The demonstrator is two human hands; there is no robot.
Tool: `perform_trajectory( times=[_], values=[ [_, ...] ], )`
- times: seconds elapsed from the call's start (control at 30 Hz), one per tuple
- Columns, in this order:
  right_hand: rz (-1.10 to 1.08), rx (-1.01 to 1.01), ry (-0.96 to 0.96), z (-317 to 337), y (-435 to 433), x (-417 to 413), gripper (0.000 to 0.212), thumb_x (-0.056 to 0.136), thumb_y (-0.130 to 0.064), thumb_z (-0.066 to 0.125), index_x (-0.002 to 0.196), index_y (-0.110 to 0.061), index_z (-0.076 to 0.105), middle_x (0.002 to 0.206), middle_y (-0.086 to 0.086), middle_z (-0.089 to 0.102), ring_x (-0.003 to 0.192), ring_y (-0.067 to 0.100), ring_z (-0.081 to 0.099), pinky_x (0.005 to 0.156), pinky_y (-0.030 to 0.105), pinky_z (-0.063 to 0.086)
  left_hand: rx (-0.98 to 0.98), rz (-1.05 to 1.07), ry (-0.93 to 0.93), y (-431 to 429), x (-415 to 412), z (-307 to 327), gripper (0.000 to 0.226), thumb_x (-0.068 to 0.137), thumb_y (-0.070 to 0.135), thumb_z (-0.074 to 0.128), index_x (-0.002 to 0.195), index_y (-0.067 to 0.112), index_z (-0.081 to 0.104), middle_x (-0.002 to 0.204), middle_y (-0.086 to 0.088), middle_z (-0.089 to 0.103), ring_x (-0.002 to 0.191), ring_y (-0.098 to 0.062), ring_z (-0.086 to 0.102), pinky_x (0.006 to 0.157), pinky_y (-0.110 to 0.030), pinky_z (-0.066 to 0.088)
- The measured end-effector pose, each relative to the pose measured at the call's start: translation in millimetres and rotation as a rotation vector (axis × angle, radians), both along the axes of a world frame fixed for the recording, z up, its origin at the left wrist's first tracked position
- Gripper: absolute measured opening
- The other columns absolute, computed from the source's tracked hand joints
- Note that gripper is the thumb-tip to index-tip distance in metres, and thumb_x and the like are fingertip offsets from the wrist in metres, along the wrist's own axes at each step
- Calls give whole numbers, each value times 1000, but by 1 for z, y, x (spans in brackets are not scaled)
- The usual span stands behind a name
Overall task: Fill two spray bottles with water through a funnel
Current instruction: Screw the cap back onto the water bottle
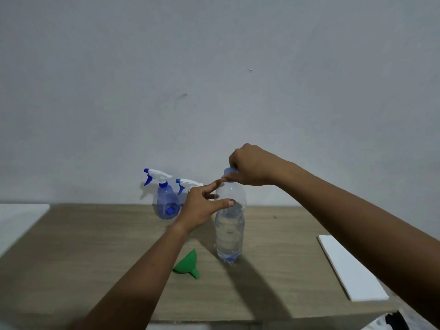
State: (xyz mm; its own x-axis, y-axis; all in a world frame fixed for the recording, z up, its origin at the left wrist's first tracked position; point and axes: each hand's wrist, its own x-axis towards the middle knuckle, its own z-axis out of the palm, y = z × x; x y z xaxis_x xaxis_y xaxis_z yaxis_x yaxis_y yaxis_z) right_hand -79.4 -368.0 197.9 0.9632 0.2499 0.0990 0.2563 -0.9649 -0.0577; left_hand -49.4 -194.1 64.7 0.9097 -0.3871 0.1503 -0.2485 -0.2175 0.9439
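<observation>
Right hand (250,167) pinches blue screw cap (230,172); left hand (202,207), fingers spread, steadies clear plastic water bottle (229,225) against twist; green funnel (187,265) at 7 o'clock.

One head-worn wide-angle view looks forward and slightly down from above the near edge of the table (71,246), facing a bare wall (214,67) that fills the upper two thirds of the frame. The tabletop takes the lower third, close enough that both forearms enter from the bottom edge and lower right, meeting at the water bottle (229,225) just right of centre. The lens bends lines toward the frame's sides, and there is no second view to share any part of the scene.
</observation>
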Motion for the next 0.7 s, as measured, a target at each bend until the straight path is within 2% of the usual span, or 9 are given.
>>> perform_trajectory(
  times=[0.1,0.13,0.2,0.27,0.37,0.5,0.57,0.63,0.7],
  values=[
    [-19,-147,-53,-3,3,-1,52,96,-58,51,66,-17,50,68,0,53,63,20,52,56,31,38,-4,0,8,1,0,0,77,64,41,90,134,28,62,119,24,68,112,-10,66,96,-32,56],
    [-7,-151,-42,-3,1,0,49,96,-60,50,74,-17,58,75,0,60,69,22,57,61,31,43,-6,-2,18,1,1,-1,80,62,45,90,134,29,62,120,24,68,112,-9,66,96,-35,56],
    [41,-65,59,3,-5,1,41,94,-56,56,111,-21,69,101,-3,71,90,19,63,78,34,51,-16,-11,36,0,1,-2,83,60,48,91,135,30,61,123,23,68,112,-9,66,97,-37,56],
    [107,22,182,13,-9,1,34,93,-43,63,123,-25,68,110,-5,73,89,14,64,85,35,53,-37,-22,45,0,1,-3,86,60,48,91,137,29,59,125,20,68,113,-10,66,98,-38,55],
    [130,38,204,15,-11,5,23,93,-37,66,110,-23,71,95,-5,74,68,11,69,78,35,57,-41,-24,47,-1,3,-5,90,58,53,90,138,29,58,127,18,67,113,-10,66,97,-35,56],
    [95,-101,137,11,-3,9,33,95,-47,60,95,-15,69,81,-1,64,74,21,64,73,41,57,-42,-11,51,-2,1,-4,87,61,51,88,139,28,57,128,14,67,113,-8,66,93,-28,56],
    [91,-245,73,10,3,6,44,99,-50,51,78,-12,58,72,0,52,71,25,56,66,39,52,-44,2,39,-3,-1,-4,80,64,45,88,137,29,59,124,16,69,111,-6,66,91,-25,56],
    [90,-350,-12,7,8,4,50,101,-55,43,71,-15,48,66,-2,40,68,24,48,62,34,41,-53,7,39,-3,-1,-3,78,64,41,89,135,27,61,123,16,69,111,-8,66,92,-27,56],
    [82,-335,-21,4,6,5,55,99,-61,40,66,-17,47,65,-2,42,69,24,50,63,33,40,-58,1,50,-2,-1,-3,82,61,44,91,135,25,61,126,14,68,112,-9,66,95,-31,56]
  ],
)
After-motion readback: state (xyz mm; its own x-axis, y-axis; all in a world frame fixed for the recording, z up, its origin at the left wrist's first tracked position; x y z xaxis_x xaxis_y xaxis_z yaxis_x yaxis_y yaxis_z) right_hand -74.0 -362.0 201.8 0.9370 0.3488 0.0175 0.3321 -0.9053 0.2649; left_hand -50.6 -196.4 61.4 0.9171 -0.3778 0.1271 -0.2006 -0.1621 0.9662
